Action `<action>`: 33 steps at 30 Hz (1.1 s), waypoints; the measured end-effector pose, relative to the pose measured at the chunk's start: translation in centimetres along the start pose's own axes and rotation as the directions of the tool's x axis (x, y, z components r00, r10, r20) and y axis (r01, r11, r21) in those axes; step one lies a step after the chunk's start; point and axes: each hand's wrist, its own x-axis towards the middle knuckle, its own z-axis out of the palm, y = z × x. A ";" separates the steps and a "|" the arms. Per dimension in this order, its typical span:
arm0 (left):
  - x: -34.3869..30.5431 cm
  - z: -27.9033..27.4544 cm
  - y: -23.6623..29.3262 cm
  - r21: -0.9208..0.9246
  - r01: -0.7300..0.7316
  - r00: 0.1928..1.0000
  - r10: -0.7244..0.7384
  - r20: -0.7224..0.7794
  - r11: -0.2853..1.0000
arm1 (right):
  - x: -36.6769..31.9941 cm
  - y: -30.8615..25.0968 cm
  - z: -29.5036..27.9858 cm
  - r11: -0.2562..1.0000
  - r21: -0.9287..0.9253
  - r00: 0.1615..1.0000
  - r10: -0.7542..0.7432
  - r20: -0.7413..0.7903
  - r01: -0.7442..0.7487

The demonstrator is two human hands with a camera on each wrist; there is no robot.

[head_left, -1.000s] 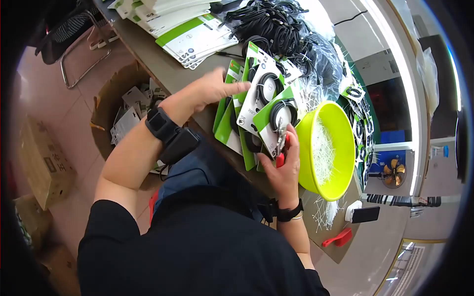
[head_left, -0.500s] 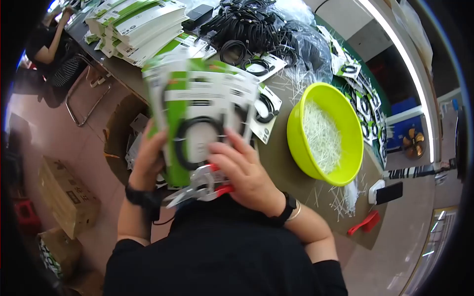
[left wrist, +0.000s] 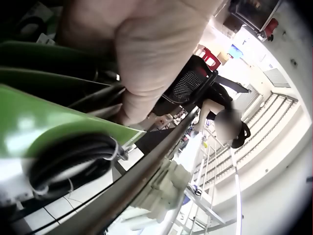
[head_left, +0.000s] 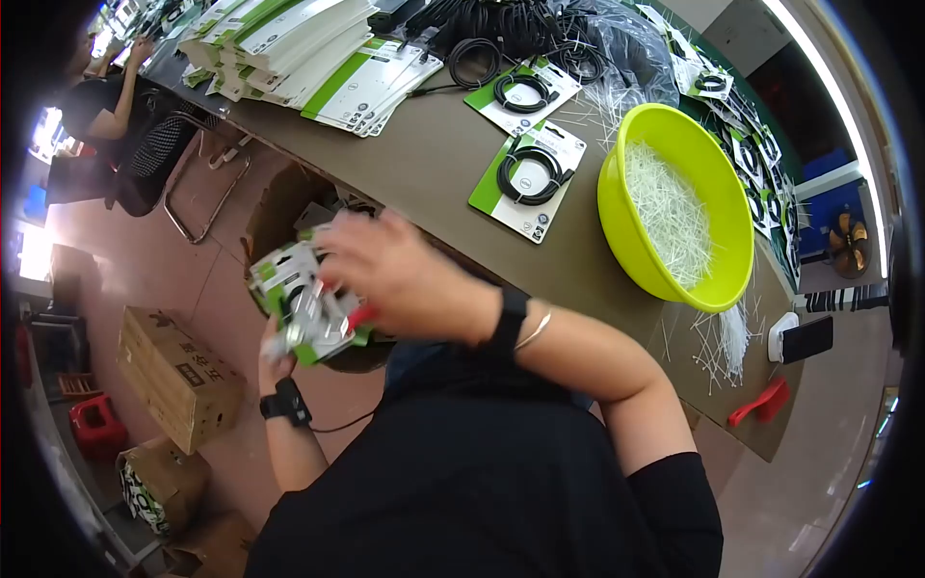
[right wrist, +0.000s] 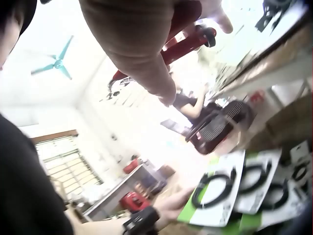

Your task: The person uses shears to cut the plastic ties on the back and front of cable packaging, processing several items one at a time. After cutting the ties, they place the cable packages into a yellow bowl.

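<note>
My left hand [head_left: 275,361] grips a stack of green-and-white cards with coiled black cables [head_left: 294,279], low over the carton beside the table. In the left wrist view, the hand [left wrist: 151,54] curls over the cards' edge, with a coiled cable [left wrist: 73,159] on the nearest card. My right hand [head_left: 409,279], blurred, is above the stack and holds red-handled snips [head_left: 328,318]. Their red handle [right wrist: 188,49] shows against the palm in the right wrist view. The right hand partly covers the stack in the head view.
Two carded cables [head_left: 530,183] lie on the table [head_left: 405,183]. A yellow-green basin [head_left: 631,231] of white cable ties stands to the right. Stacked cards [head_left: 356,87] and black cables [head_left: 482,24] are at the back. The open carton [head_left: 275,207] is below the table edge.
The carded cables have gone from the table into my hands, then left and down to the carton. Two cards stay on the table. The right hand has moved left with the snips.
</note>
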 end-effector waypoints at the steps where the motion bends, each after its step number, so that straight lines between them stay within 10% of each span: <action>1: 0.9 0.8 0.2 -0.005 0.002 1.000 -0.002 0.000 1.000 | 0.1 1.9 -1.6 0.995 -0.092 0.998 0.029 -0.059 -0.034; 3: 2.7 4.0 1.0 0.625 0.158 0.934 0.089 -0.345 0.764 | 0.0 6.5 -3.8 0.959 -0.206 0.959 0.144 -0.244 -0.196; 5: 4.0 7.9 2.8 0.866 -0.177 0.862 0.498 -0.093 0.468 | -0.8 12.6 -4.6 0.870 -0.268 0.858 0.276 -0.433 -0.414; 9: -0.8 26.0 9.1 0.700 -0.628 0.713 0.612 0.341 0.341 | -2.0 18.4 -6.0 0.648 -0.377 0.732 0.450 -0.512 -0.662; 11: 0.2 31.4 7.6 0.567 -0.821 0.417 0.612 0.672 -0.063 | -2.9 19.9 -5.9 0.579 -0.292 0.644 0.624 -0.443 -0.761; 17: 1.9 39.9 4.0 0.779 -0.627 0.645 0.578 0.500 0.026 | -2.8 19.4 -6.3 0.722 -0.310 0.782 0.523 -0.339 -0.618; 20: 1.9 40.0 6.0 0.801 -0.594 0.777 0.309 0.549 0.071 | -2.4 18.8 -6.7 0.700 -0.293 0.757 0.570 -0.320 -0.651; 24: 2.3 39.8 7.4 0.826 -0.562 0.813 0.201 0.546 0.028 | -2.4 17.6 -6.9 0.594 -0.377 0.699 0.657 -0.283 -0.711; 26: 2.7 38.8 8.7 0.822 -0.527 0.849 0.079 0.523 0.215 | -2.4 17.5 -6.6 0.672 -0.364 0.764 0.561 -0.319 -0.645; 28: 2.0 36.5 10.0 0.776 -0.499 0.867 0.235 0.440 0.386 | -0.7 14.6 -7.0 0.713 -0.312 0.743 0.431 -0.513 -0.629; 31: 0.2 28.6 12.3 0.717 -0.655 0.698 0.557 0.451 0.239 | 1.8 9.2 -8.1 0.830 0.121 0.575 0.474 -0.667 -0.544; 32: -0.2 24.6 13.4 0.678 -0.675 0.689 0.576 0.440 0.290 | 2.9 7.7 -8.5 0.902 0.076 0.609 0.348 -0.713 -0.426; 33: -0.6 21.3 14.3 0.601 -0.591 0.787 0.549 0.281 0.538 | 3.4 5.0 -9.0 0.858 0.436 0.579 0.507 -0.639 -0.271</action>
